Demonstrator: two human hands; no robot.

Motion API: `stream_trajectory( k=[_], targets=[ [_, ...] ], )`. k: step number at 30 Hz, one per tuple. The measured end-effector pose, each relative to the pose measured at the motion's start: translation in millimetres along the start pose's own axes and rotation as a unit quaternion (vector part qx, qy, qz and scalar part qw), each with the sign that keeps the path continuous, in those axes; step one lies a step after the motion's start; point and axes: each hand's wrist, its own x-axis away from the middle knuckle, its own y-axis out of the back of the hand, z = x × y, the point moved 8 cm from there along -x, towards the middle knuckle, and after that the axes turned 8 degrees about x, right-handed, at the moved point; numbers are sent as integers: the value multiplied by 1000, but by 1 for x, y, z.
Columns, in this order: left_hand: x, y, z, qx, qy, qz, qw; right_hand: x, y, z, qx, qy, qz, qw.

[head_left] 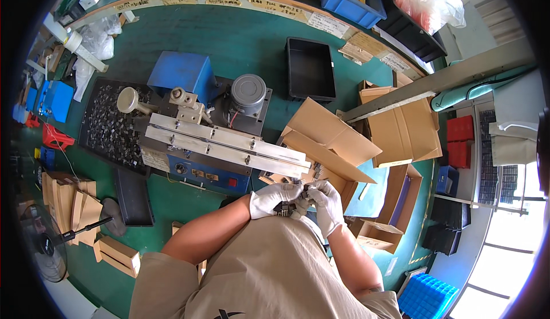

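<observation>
Both my hands wear white gloves and meet close to my chest, just past the end of the pale metal rails [229, 147] of a bench machine. My left hand [269, 201] is closed around small black components with metal pins [283, 208], which stick out below its fingers. With thumb and fingertips pressed together, my right hand [329, 207] pinches a small dark pinned component [306, 189] against the left fingertips. Just beyond the hands lies an open cardboard box [321, 173] with several small parts inside, partly hidden by its flaps and the rail end.
Left of the blue machine housing [182, 73], a black tray [94, 141] holds a heap of small components. A grey motor [248, 92] stands behind the rails. An empty black bin [310, 69] sits farther back. More cardboard boxes [395, 204] stand right; a fan [48, 241] is lower left.
</observation>
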Motion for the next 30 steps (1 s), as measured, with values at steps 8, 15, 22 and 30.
stream_trajectory(
  k=[8, 15, 22, 30],
  targets=[
    [-4, 9, -1, -23, 12, -42, 999, -2, 11, 47, 109, 122, -78, 983],
    [0, 10, -1, 4, 19, -50, 999, 10, -6, 127, 459, 379, -86, 799],
    [1, 21, 4, 52, 24, -49, 997, 13, -32, 136, 486, 411, -34, 771],
    [3, 22, 3, 74, 13, -53, 996, 27, -38, 153, 454, 406, -74, 790]
  ],
)
